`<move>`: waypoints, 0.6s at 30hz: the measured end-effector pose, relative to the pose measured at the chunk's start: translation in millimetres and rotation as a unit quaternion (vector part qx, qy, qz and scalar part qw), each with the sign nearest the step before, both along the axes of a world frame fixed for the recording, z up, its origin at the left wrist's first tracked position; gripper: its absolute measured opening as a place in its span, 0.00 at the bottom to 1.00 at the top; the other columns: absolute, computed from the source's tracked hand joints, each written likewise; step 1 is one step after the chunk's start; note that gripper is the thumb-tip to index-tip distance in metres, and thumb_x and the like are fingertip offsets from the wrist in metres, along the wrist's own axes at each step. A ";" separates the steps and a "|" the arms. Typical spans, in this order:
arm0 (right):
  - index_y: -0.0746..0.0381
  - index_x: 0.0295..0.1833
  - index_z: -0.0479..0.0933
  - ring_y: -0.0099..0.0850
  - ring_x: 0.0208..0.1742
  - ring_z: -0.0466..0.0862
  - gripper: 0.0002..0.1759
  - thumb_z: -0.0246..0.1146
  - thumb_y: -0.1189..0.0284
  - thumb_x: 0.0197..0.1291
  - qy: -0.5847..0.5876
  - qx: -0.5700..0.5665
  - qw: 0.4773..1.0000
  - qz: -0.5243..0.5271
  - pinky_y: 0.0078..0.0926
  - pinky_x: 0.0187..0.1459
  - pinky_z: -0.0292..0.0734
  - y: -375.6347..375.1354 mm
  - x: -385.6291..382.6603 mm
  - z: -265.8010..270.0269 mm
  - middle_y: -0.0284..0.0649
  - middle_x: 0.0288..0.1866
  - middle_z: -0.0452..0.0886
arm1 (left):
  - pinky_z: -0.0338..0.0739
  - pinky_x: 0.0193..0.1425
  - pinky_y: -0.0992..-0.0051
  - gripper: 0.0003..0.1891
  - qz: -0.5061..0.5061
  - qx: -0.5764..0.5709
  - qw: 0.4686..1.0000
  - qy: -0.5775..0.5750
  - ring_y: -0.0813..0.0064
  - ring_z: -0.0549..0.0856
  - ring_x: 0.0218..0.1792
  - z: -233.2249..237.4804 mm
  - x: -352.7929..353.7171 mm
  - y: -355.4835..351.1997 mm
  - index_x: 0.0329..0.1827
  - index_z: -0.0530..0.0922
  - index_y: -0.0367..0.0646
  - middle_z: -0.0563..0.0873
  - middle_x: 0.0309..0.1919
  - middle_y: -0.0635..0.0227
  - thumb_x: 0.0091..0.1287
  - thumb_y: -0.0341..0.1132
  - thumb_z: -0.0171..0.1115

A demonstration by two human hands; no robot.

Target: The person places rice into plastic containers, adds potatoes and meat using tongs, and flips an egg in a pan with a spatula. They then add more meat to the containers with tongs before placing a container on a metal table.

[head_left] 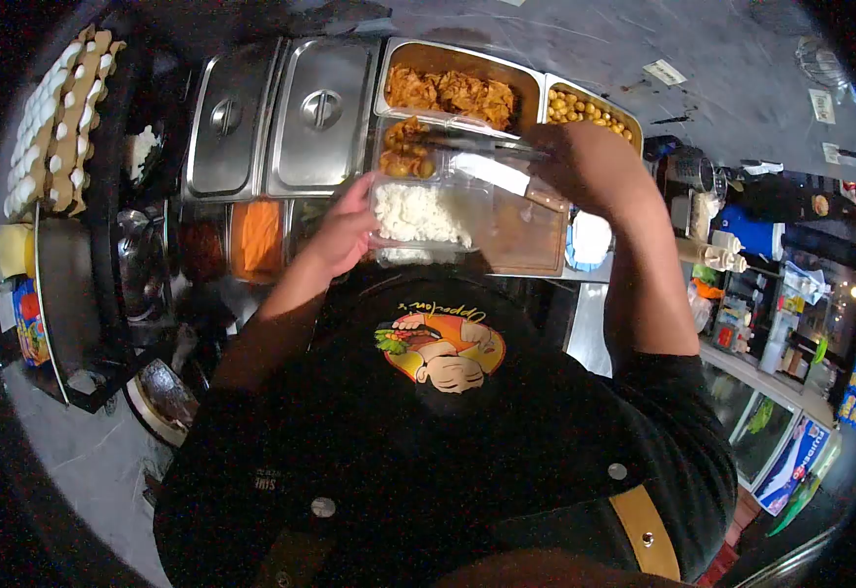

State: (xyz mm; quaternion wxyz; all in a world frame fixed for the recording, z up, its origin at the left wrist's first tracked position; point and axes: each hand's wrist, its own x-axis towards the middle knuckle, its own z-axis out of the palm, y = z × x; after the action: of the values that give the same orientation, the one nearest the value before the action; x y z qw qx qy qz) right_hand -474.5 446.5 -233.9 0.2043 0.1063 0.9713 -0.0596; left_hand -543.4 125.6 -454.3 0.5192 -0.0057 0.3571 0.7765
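Observation:
My left hand (348, 233) grips the left edge of a clear plastic food container (482, 211). White rice (418, 216) fills part of it, and a portion of browned potatoes and meat (406, 152) lies in the compartment above. My right hand (590, 162) is closed around dark tongs (487, 144), which point left across the container toward that portion. The tong tips are hard to make out. Just beyond are a steel pan of saucy meat (453, 95) and another of small round potatoes (585, 110).
Two lidded steel pans (320, 116) stand to the left, with a tub of orange strips (255, 238) below them. Egg trays (65, 122) sit at far left. Beneath the container lies a brown board (536, 235). A glass-door fridge (766, 421) stands at right.

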 end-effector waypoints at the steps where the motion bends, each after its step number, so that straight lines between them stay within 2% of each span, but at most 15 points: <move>1: 0.55 0.62 0.87 0.54 0.53 0.90 0.20 0.70 0.63 0.66 -0.001 -0.001 1.000 0.002 0.49 0.54 0.84 9.3 -1.5 -1.5 0.53 0.48 0.91 | 0.85 0.69 0.48 0.44 -0.002 -0.013 1.000 0.006 0.56 0.83 0.71 -1.1 -0.5 -2.8 0.89 0.54 0.49 0.75 0.76 0.56 0.68 0.18 0.54; 5: 0.57 0.62 0.87 0.54 0.52 0.90 0.21 0.71 0.61 0.67 0.090 0.009 0.996 -0.015 0.47 0.54 0.84 45.0 -20.0 -18.2 0.54 0.51 0.90 | 0.85 0.69 0.52 0.44 0.008 -0.034 0.999 -0.003 0.57 0.82 0.72 8.0 1.0 -14.6 0.89 0.54 0.48 0.76 0.75 0.56 0.68 0.18 0.54; 7: 0.57 0.63 0.86 0.53 0.53 0.91 0.22 0.72 0.61 0.66 0.004 0.036 0.997 -0.063 0.48 0.56 0.85 68.7 -38.3 -60.9 0.53 0.52 0.91 | 0.84 0.70 0.54 0.44 0.017 -0.028 0.999 -0.001 0.58 0.81 0.73 0.7 1.2 -22.8 0.89 0.53 0.47 0.77 0.75 0.55 0.67 0.19 0.54; 9: 0.57 0.63 0.86 0.53 0.54 0.91 0.22 0.71 0.61 0.66 -0.007 0.056 0.996 -0.063 0.48 0.57 0.85 84.6 -58.0 -114.2 0.53 0.53 0.91 | 0.84 0.70 0.53 0.44 0.022 -0.028 0.999 0.008 0.57 0.81 0.73 -11.6 0.9 -30.9 0.89 0.53 0.46 0.76 0.75 0.54 0.67 0.19 0.54; 11: 0.56 0.63 0.86 0.52 0.56 0.91 0.22 0.70 0.60 0.67 -0.019 0.074 0.995 -0.062 0.48 0.58 0.85 78.8 -74.8 -131.7 0.53 0.55 0.91 | 0.84 0.70 0.53 0.44 0.028 -0.029 0.999 0.017 0.57 0.81 0.73 -14.9 0.3 -35.2 0.89 0.53 0.45 0.76 0.75 0.54 0.67 0.19 0.53; 13: 0.56 0.63 0.86 0.53 0.58 0.90 0.21 0.68 0.59 0.68 -0.103 0.072 0.991 -0.055 0.48 0.59 0.86 62.5 -91.3 -135.1 0.53 0.57 0.90 | 0.84 0.70 0.50 0.45 0.042 -0.037 0.998 0.014 0.55 0.82 0.72 -10.4 0.6 -39.4 0.90 0.52 0.45 0.76 0.75 0.53 0.67 0.20 0.53; 14: 0.57 0.61 0.87 0.53 0.58 0.90 0.21 0.66 0.58 0.69 -0.114 0.069 0.991 0.005 0.49 0.59 0.86 77.1 -101.0 -167.8 0.54 0.58 0.90 | 0.84 0.70 0.50 0.45 0.043 -0.039 0.998 0.015 0.55 0.82 0.72 -6.8 1.3 -40.1 0.90 0.52 0.45 0.76 0.75 0.53 0.67 0.20 0.53; 15: 0.57 0.61 0.87 0.53 0.58 0.90 0.21 0.66 0.58 0.69 -0.115 0.066 0.991 0.005 0.49 0.59 0.86 80.8 -104.6 -187.3 0.54 0.58 0.90 | 0.84 0.70 0.48 0.45 0.036 -0.037 0.999 0.013 0.55 0.82 0.72 -2.4 0.8 -42.6 0.90 0.52 0.45 0.76 0.74 0.53 0.67 0.19 0.52; 18: 0.59 0.57 0.89 0.54 0.55 0.91 0.20 0.68 0.58 0.68 -0.011 0.036 0.999 0.021 0.50 0.57 0.86 76.3 -109.3 -202.3 0.55 0.54 0.91 | 0.84 0.71 0.44 0.44 0.031 -0.040 0.999 0.009 0.53 0.82 0.72 4.7 0.6 -44.8 0.90 0.51 0.45 0.76 0.74 0.52 0.67 0.19 0.51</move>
State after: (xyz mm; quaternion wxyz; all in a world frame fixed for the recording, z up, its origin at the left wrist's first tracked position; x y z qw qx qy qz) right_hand -583.8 522.8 -436.2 0.2121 0.0937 0.9726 -0.0192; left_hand -542.8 80.8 -449.6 0.4910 -0.0304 0.3920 0.7774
